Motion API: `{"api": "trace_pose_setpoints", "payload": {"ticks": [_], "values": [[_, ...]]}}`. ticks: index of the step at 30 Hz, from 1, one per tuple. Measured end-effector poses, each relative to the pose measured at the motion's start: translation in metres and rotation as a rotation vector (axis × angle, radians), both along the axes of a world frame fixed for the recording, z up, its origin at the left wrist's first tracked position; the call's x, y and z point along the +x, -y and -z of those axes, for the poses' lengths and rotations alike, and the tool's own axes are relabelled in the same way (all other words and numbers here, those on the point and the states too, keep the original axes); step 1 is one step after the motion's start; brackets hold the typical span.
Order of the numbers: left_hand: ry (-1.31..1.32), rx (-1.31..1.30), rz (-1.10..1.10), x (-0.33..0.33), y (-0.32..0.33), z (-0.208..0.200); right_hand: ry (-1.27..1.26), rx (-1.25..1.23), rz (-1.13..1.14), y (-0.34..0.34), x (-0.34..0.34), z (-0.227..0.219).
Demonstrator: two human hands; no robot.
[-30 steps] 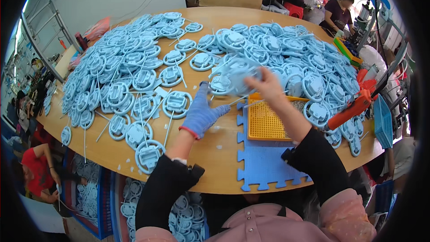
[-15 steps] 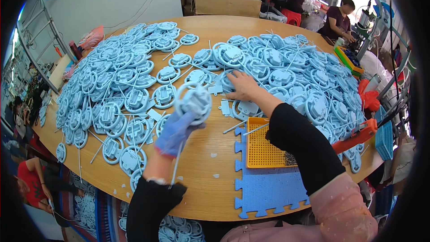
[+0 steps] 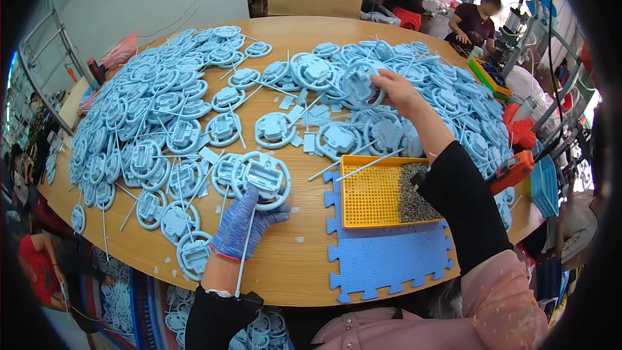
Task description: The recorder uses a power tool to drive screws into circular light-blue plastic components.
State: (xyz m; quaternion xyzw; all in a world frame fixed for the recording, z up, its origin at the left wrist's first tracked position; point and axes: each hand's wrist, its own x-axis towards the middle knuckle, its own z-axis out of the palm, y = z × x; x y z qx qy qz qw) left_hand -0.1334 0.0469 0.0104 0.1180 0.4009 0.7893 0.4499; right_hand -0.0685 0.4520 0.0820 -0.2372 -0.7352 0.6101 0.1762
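My left hand (image 3: pixel 241 225), in a blue-purple glove, is closed on a light-blue round plastic housing (image 3: pixel 264 175). It has an outer ring and an open rectangular compartment facing up; a thin stick hangs from it past my wrist. Bare, my right hand (image 3: pixel 398 93) pinches the edge of a second ringed housing (image 3: pixel 360 84), tilted above the right-hand pile (image 3: pixel 447 100). Between the piles lie small flat light-blue plates (image 3: pixel 310 142) beside more housings. A yellow perforated basket (image 3: pixel 368 185) sits nearer me, with many small metal screws (image 3: pixel 416 199) at its right end.
Under the basket lies a blue foam mat (image 3: pixel 389 264). Another large pile of housings (image 3: pixel 152 100) covers the table's left. An orange-red power screwdriver (image 3: pixel 512 172) hangs right of my right arm, near a blue basket (image 3: pixel 544 185). Co-workers sit beyond the table.
My right hand has lifted a housing from the right-hand pile and moved up and right. My left hand has lowered slightly toward me, its housing now showing the open compartment.
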Motion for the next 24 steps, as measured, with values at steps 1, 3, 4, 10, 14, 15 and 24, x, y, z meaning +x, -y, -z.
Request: {"api": "trace_pose_setpoints", "payload": {"ticks": [1, 3, 4, 10, 14, 15, 24], "values": [[0.007, -0.018, 0.018, 0.002, 0.0, 0.006, 0.004, -0.062, 0.113, -0.004, 0.003, -0.004], [0.018, -0.007, 0.043, 0.007, -0.001, 0.01, 0.047, -0.056, 0.144, -0.03, 0.016, -0.008], [0.062, 0.001, 0.054, 0.009, -0.002, 0.01, 0.083, -0.009, 0.25, -0.036, 0.022, -0.011], [0.023, -0.019, 0.067, 0.014, 0.001, 0.003, 0.014, 1.138, 0.188, 0.028, 0.017, -0.014], [-0.066, 0.021, 0.281, 0.016, 0.011, -0.004, 0.091, 0.39, -0.91, 0.174, -0.004, 0.0], [-0.072, 0.019, 0.285, 0.016, 0.011, -0.01, 0.031, 0.348, -1.003, 0.181, -0.005, 0.006], [-0.234, 0.194, -0.412, 0.014, -0.001, 0.0, 0.123, -0.081, -0.725, 0.23, -0.029, 0.04]]}}
